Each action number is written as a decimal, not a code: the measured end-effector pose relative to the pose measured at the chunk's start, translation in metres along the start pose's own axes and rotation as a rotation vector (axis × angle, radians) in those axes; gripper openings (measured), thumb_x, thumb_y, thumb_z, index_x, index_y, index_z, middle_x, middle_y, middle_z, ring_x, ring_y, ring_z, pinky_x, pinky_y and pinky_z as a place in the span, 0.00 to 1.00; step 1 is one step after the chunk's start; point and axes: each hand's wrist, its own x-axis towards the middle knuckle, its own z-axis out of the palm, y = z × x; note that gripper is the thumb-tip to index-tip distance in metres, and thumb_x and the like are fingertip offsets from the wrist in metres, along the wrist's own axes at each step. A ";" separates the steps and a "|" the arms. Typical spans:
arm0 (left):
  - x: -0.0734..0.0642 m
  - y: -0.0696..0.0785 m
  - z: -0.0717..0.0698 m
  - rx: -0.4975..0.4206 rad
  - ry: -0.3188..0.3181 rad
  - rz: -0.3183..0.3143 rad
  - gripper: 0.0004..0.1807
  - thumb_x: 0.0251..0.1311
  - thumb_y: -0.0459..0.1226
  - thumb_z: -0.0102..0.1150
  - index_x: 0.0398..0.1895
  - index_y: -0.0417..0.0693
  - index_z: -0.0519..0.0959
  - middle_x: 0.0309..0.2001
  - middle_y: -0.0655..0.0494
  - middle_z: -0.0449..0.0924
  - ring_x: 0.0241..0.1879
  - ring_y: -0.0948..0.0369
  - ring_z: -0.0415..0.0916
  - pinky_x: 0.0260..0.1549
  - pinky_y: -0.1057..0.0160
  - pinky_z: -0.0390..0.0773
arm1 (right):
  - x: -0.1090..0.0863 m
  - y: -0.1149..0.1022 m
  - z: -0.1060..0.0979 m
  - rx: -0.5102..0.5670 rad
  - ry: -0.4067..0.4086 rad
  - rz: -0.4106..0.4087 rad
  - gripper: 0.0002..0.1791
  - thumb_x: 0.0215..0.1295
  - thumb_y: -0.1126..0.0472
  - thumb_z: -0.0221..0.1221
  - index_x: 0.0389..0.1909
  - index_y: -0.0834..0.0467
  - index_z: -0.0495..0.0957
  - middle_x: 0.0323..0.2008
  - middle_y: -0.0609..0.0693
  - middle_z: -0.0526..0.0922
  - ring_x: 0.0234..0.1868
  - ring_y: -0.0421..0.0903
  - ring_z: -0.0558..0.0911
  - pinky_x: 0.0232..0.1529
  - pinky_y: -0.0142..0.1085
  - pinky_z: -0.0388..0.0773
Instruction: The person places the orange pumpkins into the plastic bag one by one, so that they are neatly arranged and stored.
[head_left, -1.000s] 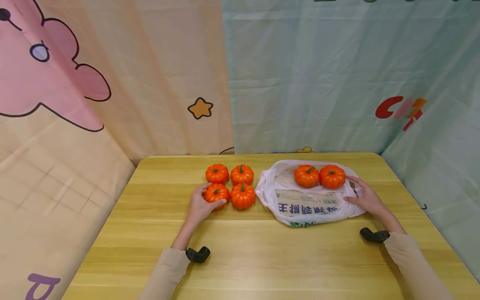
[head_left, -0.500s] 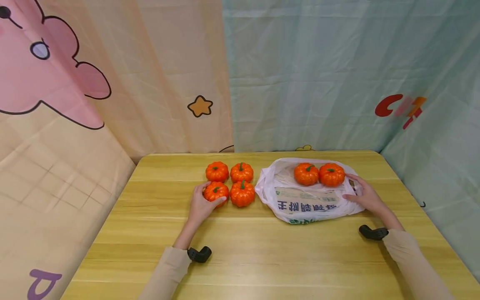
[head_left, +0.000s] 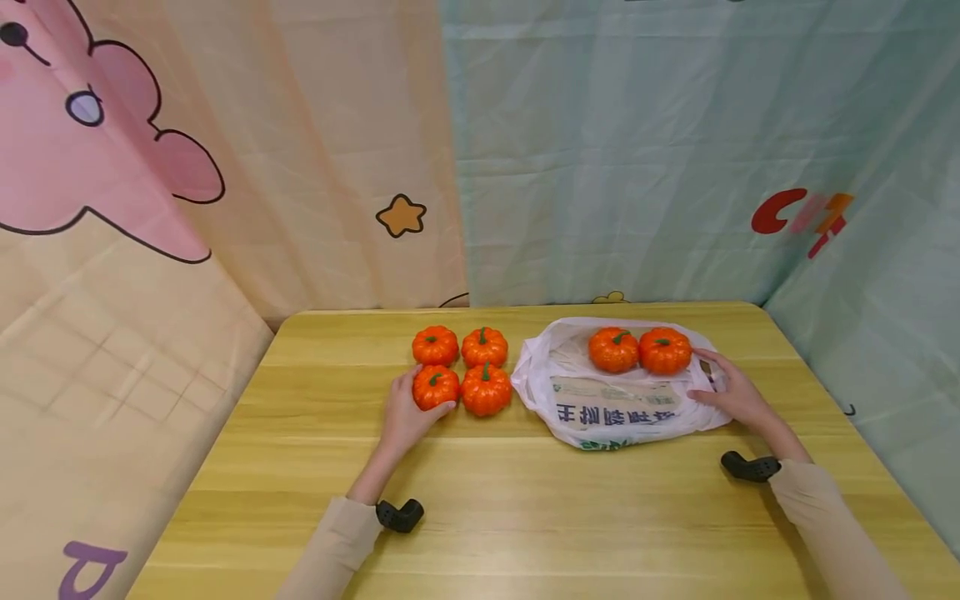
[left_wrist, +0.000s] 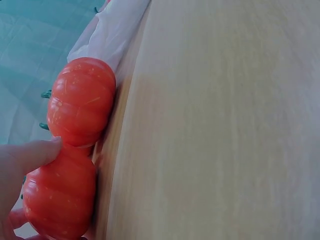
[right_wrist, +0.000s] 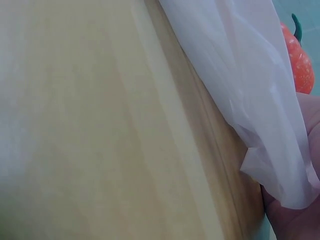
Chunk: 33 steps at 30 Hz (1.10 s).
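Several small orange pumpkins with green stems lie on the wooden table. My left hand (head_left: 408, 412) holds the front-left pumpkin (head_left: 437, 387), thumb along its near side and fingers at its left. In the left wrist view the thumb (left_wrist: 35, 154) lies across this pumpkin and reaches the neighbouring pumpkin (left_wrist: 82, 100). To the right, a white plastic bag (head_left: 536, 375) lies with its mouth spread, and two pumpkins (head_left: 664, 350) sit at its far side. My right hand (head_left: 735, 396) grips the bag's right end, fingertips right at the nearer of these two. Bag film partly covers this hand in the right wrist view.
Two more pumpkins, the back-left one (head_left: 435, 346) and the back-right one (head_left: 484, 347), stand behind the front pair. Printed cloth (head_left: 600, 167) hangs behind the table's far edge and along both sides. Wooden tabletop (head_left: 540, 517) stretches between the forearms.
My left fingers have slid slightly back to the left side of the front-left pumpkin, leaving more of it in sight. The pumpkin has shifted slightly right. The right hand and bag stay put.
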 end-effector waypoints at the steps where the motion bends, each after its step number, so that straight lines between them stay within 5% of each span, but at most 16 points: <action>1: 0.000 0.000 0.000 -0.008 0.001 -0.001 0.48 0.47 0.45 0.74 0.70 0.42 0.60 0.63 0.37 0.64 0.63 0.41 0.64 0.62 0.40 0.65 | 0.000 0.000 -0.001 -0.001 0.001 -0.001 0.44 0.58 0.63 0.65 0.71 0.68 0.52 0.69 0.75 0.50 0.69 0.76 0.46 0.62 0.74 0.39; 15: -0.020 0.007 -0.005 -0.109 0.116 -0.020 0.45 0.43 0.42 0.76 0.67 0.43 0.65 0.61 0.40 0.64 0.60 0.43 0.66 0.59 0.40 0.68 | -0.004 -0.004 0.000 -0.006 0.014 -0.018 0.43 0.58 0.64 0.65 0.69 0.71 0.53 0.68 0.76 0.53 0.69 0.76 0.47 0.63 0.73 0.40; 25: -0.028 0.025 -0.008 0.032 0.300 0.247 0.44 0.40 0.44 0.78 0.63 0.46 0.69 0.57 0.42 0.67 0.57 0.45 0.67 0.55 0.41 0.72 | -0.004 -0.003 -0.002 -0.007 0.011 -0.014 0.43 0.58 0.65 0.65 0.70 0.70 0.53 0.69 0.76 0.52 0.69 0.77 0.46 0.62 0.74 0.39; 33: -0.025 0.051 -0.007 0.058 0.310 0.396 0.44 0.40 0.45 0.78 0.63 0.44 0.69 0.57 0.41 0.68 0.57 0.44 0.67 0.57 0.44 0.70 | -0.002 -0.004 -0.001 0.000 0.003 -0.017 0.43 0.58 0.65 0.65 0.70 0.70 0.53 0.69 0.75 0.52 0.69 0.75 0.46 0.63 0.73 0.39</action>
